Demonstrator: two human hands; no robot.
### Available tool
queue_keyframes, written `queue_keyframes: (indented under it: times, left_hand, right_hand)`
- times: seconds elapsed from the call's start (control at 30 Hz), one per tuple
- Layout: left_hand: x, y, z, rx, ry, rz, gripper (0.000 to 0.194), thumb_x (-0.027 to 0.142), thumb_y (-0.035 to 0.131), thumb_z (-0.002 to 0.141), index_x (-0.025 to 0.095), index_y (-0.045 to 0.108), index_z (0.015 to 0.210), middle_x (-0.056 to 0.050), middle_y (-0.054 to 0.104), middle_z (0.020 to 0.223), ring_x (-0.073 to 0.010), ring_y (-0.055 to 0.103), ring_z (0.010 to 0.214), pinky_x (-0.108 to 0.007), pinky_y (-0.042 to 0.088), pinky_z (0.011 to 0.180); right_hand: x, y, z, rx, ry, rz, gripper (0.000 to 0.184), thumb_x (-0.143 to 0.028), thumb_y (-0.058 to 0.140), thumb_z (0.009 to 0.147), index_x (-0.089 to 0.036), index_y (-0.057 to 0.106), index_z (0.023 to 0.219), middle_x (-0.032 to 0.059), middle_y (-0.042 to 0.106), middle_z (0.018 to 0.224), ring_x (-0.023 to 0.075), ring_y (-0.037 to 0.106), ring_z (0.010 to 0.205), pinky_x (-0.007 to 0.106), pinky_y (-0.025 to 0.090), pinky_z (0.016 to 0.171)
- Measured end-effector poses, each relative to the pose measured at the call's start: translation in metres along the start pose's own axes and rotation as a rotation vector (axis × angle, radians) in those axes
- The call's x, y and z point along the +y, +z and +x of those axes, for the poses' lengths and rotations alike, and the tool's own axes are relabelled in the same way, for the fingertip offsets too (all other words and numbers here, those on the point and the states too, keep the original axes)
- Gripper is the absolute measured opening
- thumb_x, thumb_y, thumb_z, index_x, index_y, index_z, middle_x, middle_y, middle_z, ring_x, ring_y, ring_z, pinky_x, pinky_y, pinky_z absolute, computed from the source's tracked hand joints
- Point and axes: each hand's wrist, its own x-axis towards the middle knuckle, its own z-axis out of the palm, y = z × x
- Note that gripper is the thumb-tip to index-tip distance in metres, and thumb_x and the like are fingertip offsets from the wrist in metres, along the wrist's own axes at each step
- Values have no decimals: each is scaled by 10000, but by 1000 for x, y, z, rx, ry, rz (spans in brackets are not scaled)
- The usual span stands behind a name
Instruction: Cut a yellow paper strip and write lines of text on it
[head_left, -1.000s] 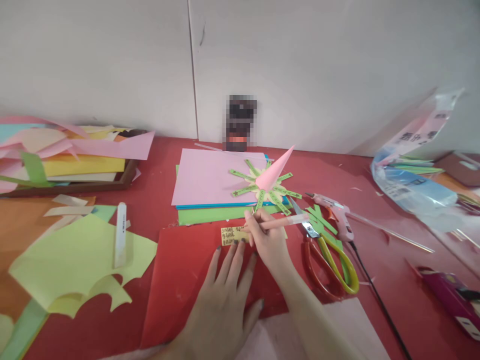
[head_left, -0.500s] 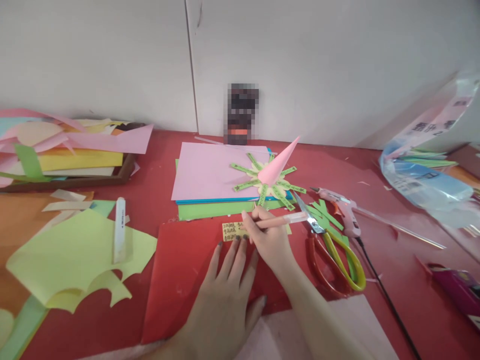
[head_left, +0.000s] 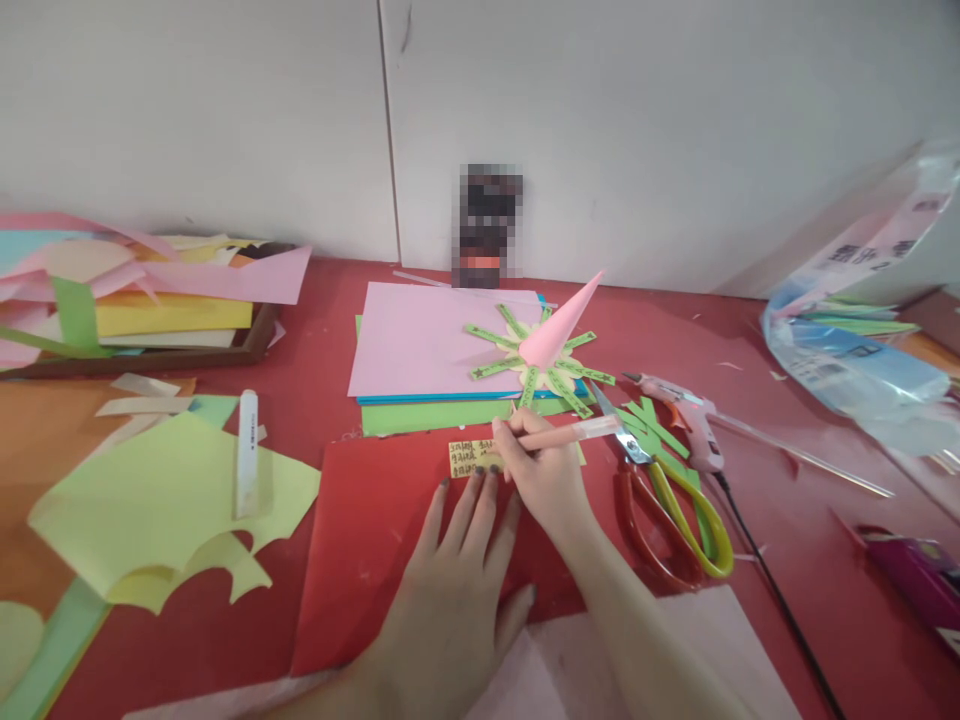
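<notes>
My left hand point(head_left: 454, 580) lies flat with its fingers spread on a red sheet point(head_left: 360, 540). Its fingertips press the lower edge of a small yellow paper strip point(head_left: 466, 459) that bears handwritten dark characters. Wrapped round a pale pink pen point(head_left: 574, 434), my right hand point(head_left: 544, 475) rests over the strip's right part and hides some of it. The pen's tip is by the writing, but whether it touches the paper I cannot tell. Just beyond stands a pink paper cone point(head_left: 555, 335) on a yellow flower-shaped base ringed by green strips point(head_left: 491, 369) with writing.
Scissors point(head_left: 637, 445) with red and yellow handles lie right of my right hand, beside a pink glue gun point(head_left: 690, 420). Pink paper point(head_left: 420, 340) lies behind. To the left are cut yellow-green paper point(head_left: 172, 500), a white glue stick point(head_left: 247, 450) and a tray point(head_left: 255, 340) of paper.
The view has shifted slightly. My right hand has moved a little with the pen along the strip, and more characters show. My left hand keeps its place on the paper.
</notes>
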Motion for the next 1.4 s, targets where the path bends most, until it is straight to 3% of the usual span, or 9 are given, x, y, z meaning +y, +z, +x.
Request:
queue_keyframes:
  times: [0.5, 0.63, 0.8, 1.4]
  left_hand:
    - [-1, 0, 0, -40, -10, -35, 518, 464, 294, 898, 157, 456, 1284, -127, 471, 1335, -279, 385, 1257, -496, 281, 1041]
    - [-1, 1, -1, -42, -10, -40, 514, 456, 300, 899, 156, 447, 1289, -128, 459, 1344, -283, 373, 1263, -500, 266, 1047]
    - [0, 2, -1, -41, -11, -30, 536, 450, 289, 904, 154, 376, 1343, -129, 428, 1370, -280, 351, 1278, -496, 251, 1053]
    - [0, 0, -1, -46, -12, -32, 533, 443, 274, 908, 150, 387, 1338, -128, 446, 1356, -281, 357, 1275, -493, 250, 1054]
  right_hand:
    - [-2, -1, -1, -19, -28, -54, 326, -282, 465, 821, -210, 306, 545, -59, 362, 453, 91, 364, 469, 219, 324, 481]
    - [-1, -1, -1, 28, -24, -77, 329, -265, 473, 805, -209, 294, 534, -62, 349, 452, 84, 337, 457, 213, 310, 464]
    - [0, -1, -1, 39, 11, -37, 320, -294, 479, 818, -209, 331, 548, -61, 374, 446, 89, 372, 458, 212, 330, 473]
    - [0, -1, -1, 63, 1, -149, 313, -277, 470, 804, -207, 325, 537, -50, 398, 462, 92, 413, 469, 209, 322, 469]
